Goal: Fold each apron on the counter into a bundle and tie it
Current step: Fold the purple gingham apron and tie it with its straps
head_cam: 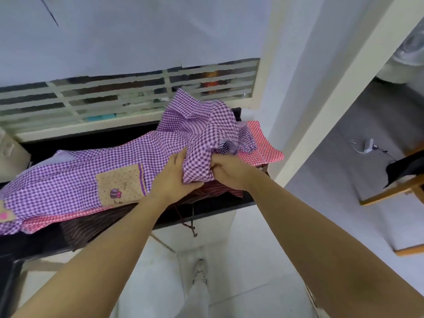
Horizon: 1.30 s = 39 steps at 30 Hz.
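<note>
Dark bench (220, 206) beyond and beneath both hands, set against a pale wall below a barred window (114, 97); pale tiled floor (241, 249) below the forearms, one light shoe (200, 271) showing. Off to the right of the right hand, a doorway and part of a wooden frame (390, 193), cut by the picture edge. Purple checked apron (68, 180) spread along the bench to the left of the left hand, beige pocket (119, 182) just beside that hand, nearer end bunched up and raised between the hands. Left hand (171, 180) curled round the bunch from the left; right hand (226, 171) clenched on it from the right, fingertips buried in cloth. Underneath, a pink checked apron (259, 145), peeking out beyond the right hand and along the front edge; lowest, a brown striped apron (96, 228), cords (193, 228) dangling over the bench edge below the hands. Objects behind the window bars blurred, not identifiable. Far left end of the purple apron cut off; motif on the pocket too small to read
</note>
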Each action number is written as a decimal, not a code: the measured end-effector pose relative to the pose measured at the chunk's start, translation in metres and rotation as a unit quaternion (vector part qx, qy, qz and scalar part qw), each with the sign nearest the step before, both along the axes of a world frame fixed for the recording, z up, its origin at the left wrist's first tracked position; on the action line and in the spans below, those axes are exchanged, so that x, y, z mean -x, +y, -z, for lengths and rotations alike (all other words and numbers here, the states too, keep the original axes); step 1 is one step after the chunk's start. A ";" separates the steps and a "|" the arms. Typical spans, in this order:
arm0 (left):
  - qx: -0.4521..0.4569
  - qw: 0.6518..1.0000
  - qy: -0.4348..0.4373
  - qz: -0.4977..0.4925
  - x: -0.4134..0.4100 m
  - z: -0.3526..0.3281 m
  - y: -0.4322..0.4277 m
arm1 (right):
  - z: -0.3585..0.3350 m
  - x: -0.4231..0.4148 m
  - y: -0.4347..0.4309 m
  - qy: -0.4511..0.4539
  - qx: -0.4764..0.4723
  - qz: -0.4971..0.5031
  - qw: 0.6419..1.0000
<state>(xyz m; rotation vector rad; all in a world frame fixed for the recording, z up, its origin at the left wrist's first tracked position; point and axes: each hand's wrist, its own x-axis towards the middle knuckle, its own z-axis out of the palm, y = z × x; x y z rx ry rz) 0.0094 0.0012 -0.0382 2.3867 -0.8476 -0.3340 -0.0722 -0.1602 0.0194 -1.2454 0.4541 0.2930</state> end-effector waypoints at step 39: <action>0.248 0.949 0.143 -0.129 0.218 -0.088 0.180 | -0.031 0.207 0.147 -0.077 0.200 -0.053 0.975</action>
